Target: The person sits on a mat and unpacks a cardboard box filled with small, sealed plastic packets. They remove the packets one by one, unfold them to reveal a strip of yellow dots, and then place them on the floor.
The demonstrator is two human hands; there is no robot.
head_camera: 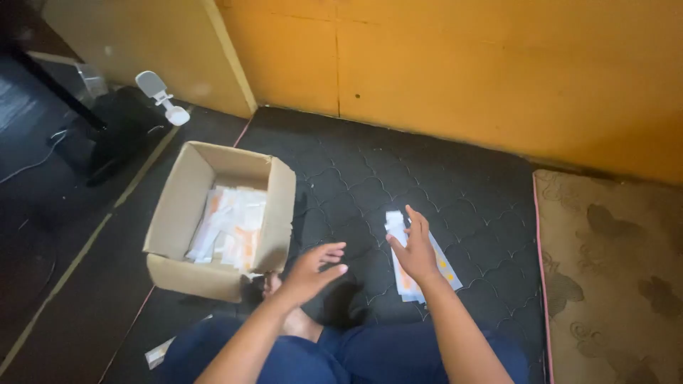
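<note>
My legs (370,355) in dark blue trousers are folded under me on the black quilted mattress (370,178). My left hand (313,270) hovers open, fingers spread, holding nothing. My right hand (415,249) is also open, fingers loose, just above a small stack of white packets with orange marks (427,274) lying on the mattress. Farther left stands an open cardboard box (213,220) holding more such packets. Beyond it rises the orange wall (498,64).

Black quilted mattress (398,171) carries the items. Open cardboard box (213,274) sits on it left of the left hand (316,269). Flat packets (427,274) lie directly beneath the right hand (415,249). Brown patterned cushion (612,277) lies right of the right hand.
</note>
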